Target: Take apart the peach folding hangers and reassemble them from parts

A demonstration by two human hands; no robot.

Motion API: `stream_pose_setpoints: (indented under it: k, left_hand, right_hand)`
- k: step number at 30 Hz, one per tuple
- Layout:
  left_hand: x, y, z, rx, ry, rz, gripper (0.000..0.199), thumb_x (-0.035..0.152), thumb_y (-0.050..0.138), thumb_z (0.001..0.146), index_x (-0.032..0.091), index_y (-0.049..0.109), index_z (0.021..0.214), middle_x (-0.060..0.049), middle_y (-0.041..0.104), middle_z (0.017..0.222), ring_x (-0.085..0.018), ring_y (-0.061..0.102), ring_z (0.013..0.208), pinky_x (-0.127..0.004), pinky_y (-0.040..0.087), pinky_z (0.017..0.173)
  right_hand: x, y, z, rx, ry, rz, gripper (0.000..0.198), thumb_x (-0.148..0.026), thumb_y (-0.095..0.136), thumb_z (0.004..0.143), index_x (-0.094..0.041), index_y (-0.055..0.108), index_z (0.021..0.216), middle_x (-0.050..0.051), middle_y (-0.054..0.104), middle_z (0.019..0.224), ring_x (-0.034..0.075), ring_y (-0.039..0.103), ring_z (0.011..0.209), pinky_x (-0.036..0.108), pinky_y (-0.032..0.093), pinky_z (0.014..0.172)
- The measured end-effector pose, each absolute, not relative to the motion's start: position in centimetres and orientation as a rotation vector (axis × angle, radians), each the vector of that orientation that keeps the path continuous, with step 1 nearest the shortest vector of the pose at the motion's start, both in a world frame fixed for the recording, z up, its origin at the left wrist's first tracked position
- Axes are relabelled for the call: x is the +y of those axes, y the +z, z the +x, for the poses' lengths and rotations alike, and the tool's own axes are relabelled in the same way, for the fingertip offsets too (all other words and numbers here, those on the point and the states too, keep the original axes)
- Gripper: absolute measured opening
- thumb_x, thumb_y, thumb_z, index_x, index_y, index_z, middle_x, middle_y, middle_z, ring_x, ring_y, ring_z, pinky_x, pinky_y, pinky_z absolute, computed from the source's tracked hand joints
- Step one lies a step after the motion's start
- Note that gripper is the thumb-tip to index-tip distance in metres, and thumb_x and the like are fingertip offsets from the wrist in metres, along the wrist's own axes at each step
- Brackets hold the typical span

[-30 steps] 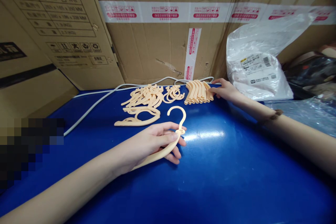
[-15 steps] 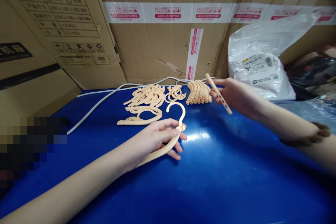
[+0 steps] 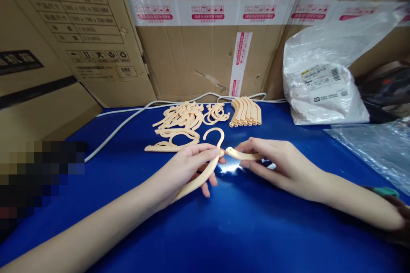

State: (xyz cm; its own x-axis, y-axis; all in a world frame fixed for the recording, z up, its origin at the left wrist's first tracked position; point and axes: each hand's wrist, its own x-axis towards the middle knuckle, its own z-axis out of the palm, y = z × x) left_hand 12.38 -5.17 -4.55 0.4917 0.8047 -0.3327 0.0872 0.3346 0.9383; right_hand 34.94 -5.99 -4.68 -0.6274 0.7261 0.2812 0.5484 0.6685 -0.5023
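Note:
My left hand (image 3: 195, 164) is closed on a cream plastic hanger piece, a hook joined to one curved arm (image 3: 200, 180). Its hook (image 3: 222, 134) points up and curls to the left. Between the thumb and fingers of my right hand (image 3: 278, 162) is a second curved hanger arm (image 3: 238, 154). The holed end of that arm is close beside the joint at the base of the hook; a small gap shows between them. The far part of each arm is hidden by my hands.
Behind my hands lie a pile of hanger parts (image 3: 182, 115), loose hooks (image 3: 216, 113), a row of curved arms (image 3: 246, 111) and folded hangers (image 3: 173, 147). A white cable (image 3: 118, 126) runs along the blue table (image 3: 205, 230). Cardboard boxes (image 3: 192, 59) and a white plastic bag (image 3: 323, 89) stand behind.
My right hand has come down and toward my left hand, turning the curved arm from upright slant to nearly level. My left hand keeps its hold, almost in place.

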Motion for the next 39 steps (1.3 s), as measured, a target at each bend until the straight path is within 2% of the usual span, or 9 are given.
stream_pose_setpoints:
  k: [3,6,11,18,25,29,34,39]
  left_hand:
    - [-5.04,-4.54,12.2,0.964,0.577,1.154,0.025,0.035,0.051,0.093,0.014,0.064,0.088,0.001,0.06,0.047,-0.007,0.051,0.035,-0.013,0.042,0.037]
    - [-4.9,-4.68,12.02,0.96,0.563,1.154,0.027,0.038,0.052,0.092,0.015,0.066,0.091,0.001,0.06,0.046,-0.007,0.05,0.032,-0.012,0.04,0.034]
    - [-4.84,-5.06,11.91,0.937,0.544,1.122,0.025,0.037,0.053,0.092,0.017,0.067,0.099,0.001,0.062,0.047,-0.008,0.052,0.033,-0.012,0.042,0.035]
    - [-4.83,-5.23,11.94,0.938,0.537,1.084,0.026,0.036,0.057,0.09,0.015,0.067,0.102,0.0,0.063,0.048,-0.009,0.057,0.038,-0.014,0.048,0.04]
    - [-4.7,-4.85,12.02,0.9,0.531,1.049,0.029,0.04,0.067,0.083,0.013,0.067,0.096,0.0,0.064,0.055,-0.009,0.06,0.047,-0.016,0.053,0.047]
    - [-4.75,-4.68,11.94,0.906,0.518,1.045,0.029,0.04,0.068,0.082,0.014,0.067,0.096,0.0,0.064,0.057,-0.009,0.061,0.048,-0.015,0.054,0.048]
    - [-4.84,-4.94,11.99,0.883,0.557,1.036,0.018,0.032,0.065,0.086,0.015,0.068,0.093,0.001,0.062,0.062,-0.009,0.06,0.052,-0.017,0.056,0.047]
    - [-4.92,-4.93,12.18,0.896,0.57,1.059,0.016,0.03,0.066,0.086,0.017,0.069,0.095,0.0,0.064,0.07,-0.01,0.061,0.061,-0.017,0.057,0.049]
  right_hand:
    - [-5.84,-5.33,35.01,-2.507,0.305,-0.933,0.019,-0.028,0.048,0.096,-0.022,0.057,0.112,0.004,0.068,0.104,0.017,0.063,0.087,0.028,0.045,0.071]
    - [-5.67,-5.71,35.09,-2.541,0.106,-0.859,0.021,-0.025,0.048,0.097,-0.02,0.058,0.114,0.005,0.068,0.098,0.016,0.063,0.084,0.027,0.043,0.068]
    - [-5.78,-5.52,35.11,-2.575,-0.134,-0.79,0.021,-0.025,0.047,0.098,-0.018,0.063,0.109,0.004,0.068,0.088,0.014,0.061,0.075,0.026,0.037,0.061]
    - [-5.93,-5.37,34.96,-2.568,-0.25,-0.775,0.022,-0.023,0.045,0.099,-0.015,0.065,0.092,0.005,0.066,0.082,0.012,0.059,0.069,0.026,0.036,0.06]
    - [-5.84,-5.61,35.08,-2.531,-0.426,-0.731,0.021,-0.022,0.048,0.098,-0.015,0.064,0.109,0.001,0.063,0.074,0.013,0.056,0.065,0.027,0.034,0.057]
    - [-5.91,-5.73,35.15,-2.521,-0.487,-0.733,0.021,-0.022,0.049,0.097,-0.015,0.065,0.109,0.001,0.064,0.075,0.013,0.056,0.065,0.026,0.034,0.056]
    - [-5.87,-5.73,35.25,-2.529,-0.494,-0.719,0.021,-0.022,0.049,0.097,-0.017,0.064,0.11,0.001,0.065,0.077,0.012,0.056,0.064,0.026,0.034,0.055]
    - [-5.72,-5.74,35.28,-2.533,-0.492,-0.696,0.019,-0.02,0.05,0.096,-0.016,0.064,0.11,0.0,0.065,0.079,0.012,0.055,0.065,0.026,0.034,0.056]
